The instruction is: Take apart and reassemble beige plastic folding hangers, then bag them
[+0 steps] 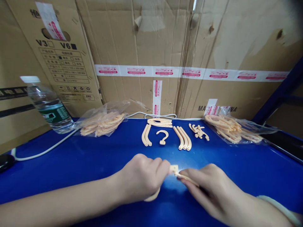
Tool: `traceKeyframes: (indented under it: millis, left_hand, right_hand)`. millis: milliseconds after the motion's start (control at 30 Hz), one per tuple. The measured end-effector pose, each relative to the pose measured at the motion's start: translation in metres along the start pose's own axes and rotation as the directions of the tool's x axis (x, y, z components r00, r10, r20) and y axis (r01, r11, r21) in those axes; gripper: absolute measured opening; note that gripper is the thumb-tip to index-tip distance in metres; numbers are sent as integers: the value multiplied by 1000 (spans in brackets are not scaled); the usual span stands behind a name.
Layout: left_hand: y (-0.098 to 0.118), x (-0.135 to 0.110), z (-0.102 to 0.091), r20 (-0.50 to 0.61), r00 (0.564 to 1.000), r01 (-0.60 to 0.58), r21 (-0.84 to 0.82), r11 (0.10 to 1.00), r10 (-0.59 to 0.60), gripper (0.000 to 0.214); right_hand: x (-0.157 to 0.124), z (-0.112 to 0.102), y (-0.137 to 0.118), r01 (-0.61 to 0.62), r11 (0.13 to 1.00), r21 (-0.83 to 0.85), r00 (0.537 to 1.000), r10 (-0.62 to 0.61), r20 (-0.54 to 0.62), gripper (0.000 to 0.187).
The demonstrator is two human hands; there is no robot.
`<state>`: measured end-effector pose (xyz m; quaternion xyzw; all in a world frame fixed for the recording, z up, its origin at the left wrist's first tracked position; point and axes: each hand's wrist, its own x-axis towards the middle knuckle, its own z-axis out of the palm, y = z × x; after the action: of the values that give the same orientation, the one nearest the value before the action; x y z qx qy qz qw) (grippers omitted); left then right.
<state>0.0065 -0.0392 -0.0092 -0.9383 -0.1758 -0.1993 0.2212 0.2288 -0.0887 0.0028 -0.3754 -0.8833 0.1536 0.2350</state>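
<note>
My left hand [144, 178] is closed around a curved beige plastic piece [152, 197] whose end sticks out below the fist. My right hand [205, 183] pinches a thin beige plastic strip [187, 178]. The two pieces meet at a small square end [174, 168] between my hands, just above the blue table [82, 160]. Further back lie sorted beige parts: a hook-shaped piece [163, 137], a pair of curved arms [146, 135], three curved arms [183, 138], a stacked pile [160, 122] and small forked pieces [199, 131].
A clear bag of beige parts [104, 121] lies at the back left, another bag [234, 129] at the back right. A water bottle [48, 105] stands at the far left. A white cable [47, 150] runs along the back. Cardboard boxes [165, 53] wall off the rear.
</note>
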Motion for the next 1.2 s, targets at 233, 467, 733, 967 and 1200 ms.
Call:
traceKeyframes:
  millis: [233,467,733,967,1200]
  left_hand:
    - [-7,0,-3,146,906,419,-432,799,-397,37]
    - [-15,4,-8,518,627,626,-779,-18,-581,32]
    - [-21,9,-11,601,501,549,-777,-309,-623,25]
    - [-16,9,-10,636,437,429,-769,-474,-636,22]
    - [-6,9,-7,590,553,374,-806,-458,-588,27]
  right_hand:
    - [9,-20,25,23,998,-51,945,-39,-326,19]
    - [16,-60,102,-49,928,-368,766,-202,-610,15]
    - [11,-59,168,-168,855,-491,913,-52,-404,36]
    - [15,-36,86,61,912,-406,895,-230,-383,36]
    - [11,-3,15,517,695,-500,831,-548,97,36]
